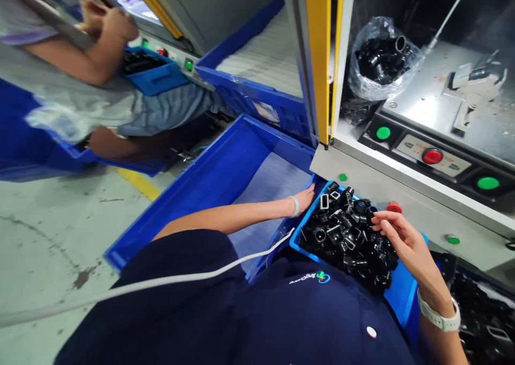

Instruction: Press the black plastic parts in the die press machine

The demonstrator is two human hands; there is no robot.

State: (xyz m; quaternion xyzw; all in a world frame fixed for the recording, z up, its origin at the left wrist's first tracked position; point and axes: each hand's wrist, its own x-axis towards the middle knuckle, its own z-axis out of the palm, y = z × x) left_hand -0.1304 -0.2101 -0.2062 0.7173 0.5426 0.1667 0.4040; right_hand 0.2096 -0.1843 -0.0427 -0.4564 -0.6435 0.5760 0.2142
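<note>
My right hand (396,236) rests over a small blue bin (402,287) heaped with black plastic parts (348,236), its fingers curled on the pile and pinched round a part I cannot name. My left hand (306,198) reaches down beside that bin's left rim, over a large blue crate (209,188). Its fingers are hidden behind the bin's edge. A white cable (161,282) runs across my dark blue shirt.
A machine front (402,193) with green buttons (383,133) and a red button (432,156) stands right ahead. On its metal bed lies a clear bag of black parts (380,57). Another person (100,86) works at a blue bin at the upper left. Another blue crate (257,94) stands behind.
</note>
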